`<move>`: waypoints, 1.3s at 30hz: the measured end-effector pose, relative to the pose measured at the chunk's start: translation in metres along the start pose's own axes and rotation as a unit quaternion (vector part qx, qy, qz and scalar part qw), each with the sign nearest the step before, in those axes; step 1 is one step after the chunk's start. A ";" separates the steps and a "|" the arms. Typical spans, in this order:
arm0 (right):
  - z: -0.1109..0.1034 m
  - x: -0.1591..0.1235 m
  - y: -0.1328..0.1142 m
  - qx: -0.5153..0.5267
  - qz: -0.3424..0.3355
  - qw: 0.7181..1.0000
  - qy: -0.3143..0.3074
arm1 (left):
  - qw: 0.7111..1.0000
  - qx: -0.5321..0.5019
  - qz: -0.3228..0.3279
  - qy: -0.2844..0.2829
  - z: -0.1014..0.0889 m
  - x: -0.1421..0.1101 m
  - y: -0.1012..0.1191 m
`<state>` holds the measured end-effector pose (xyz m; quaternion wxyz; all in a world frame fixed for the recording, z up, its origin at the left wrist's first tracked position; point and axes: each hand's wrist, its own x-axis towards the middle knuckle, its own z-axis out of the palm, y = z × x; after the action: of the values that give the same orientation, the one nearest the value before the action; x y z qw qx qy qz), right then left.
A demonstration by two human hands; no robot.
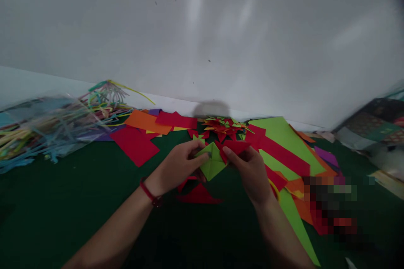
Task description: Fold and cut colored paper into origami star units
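Observation:
My left hand (186,160) pinches a green folded paper piece (213,167), diamond-shaped with creases meeting in its middle. From the other side, my right hand (251,168) grips a red folded paper piece (237,147) between thumb and fingers. The red piece touches or overlaps the green one's right edge; whether they are joined I cannot tell. Below them on the dark green table lies another red folded paper (200,195). Just beyond my hands sits a pile of red, green and orange pointed folded pieces (224,125).
Red sheets (135,143) and an orange sheet (147,122) lie left of the pile. A clear plastic bag (63,122) with coloured pipe cleaners stands far left. Large green sheets (274,128) and red strips (285,155) spread rightward. A white wall (202,42) rises behind the table.

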<state>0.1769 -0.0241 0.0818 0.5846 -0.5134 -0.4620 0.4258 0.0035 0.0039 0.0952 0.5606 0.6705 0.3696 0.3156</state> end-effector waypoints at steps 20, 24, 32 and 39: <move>-0.001 0.000 -0.003 0.014 -0.048 0.999 -0.014 | 0.998 0.042 0.021 0.045 0.001 -0.005 0.008; -0.003 0.000 -0.004 0.009 -0.035 0.999 -0.033 | 0.998 0.054 0.014 0.036 0.001 -0.007 0.011; -0.003 -0.001 -0.002 0.010 -0.028 0.999 -0.024 | 1.000 -0.022 -0.012 0.017 0.003 -0.007 0.015; -0.003 -0.002 -0.003 0.002 -0.031 0.999 -0.007 | 0.999 -0.003 0.004 0.032 0.004 -0.010 0.017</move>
<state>0.1798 -0.0275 0.0845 0.5951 -0.4946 -0.4810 0.4121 0.0045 -0.0083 0.1112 0.5491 0.6596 0.3841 0.3403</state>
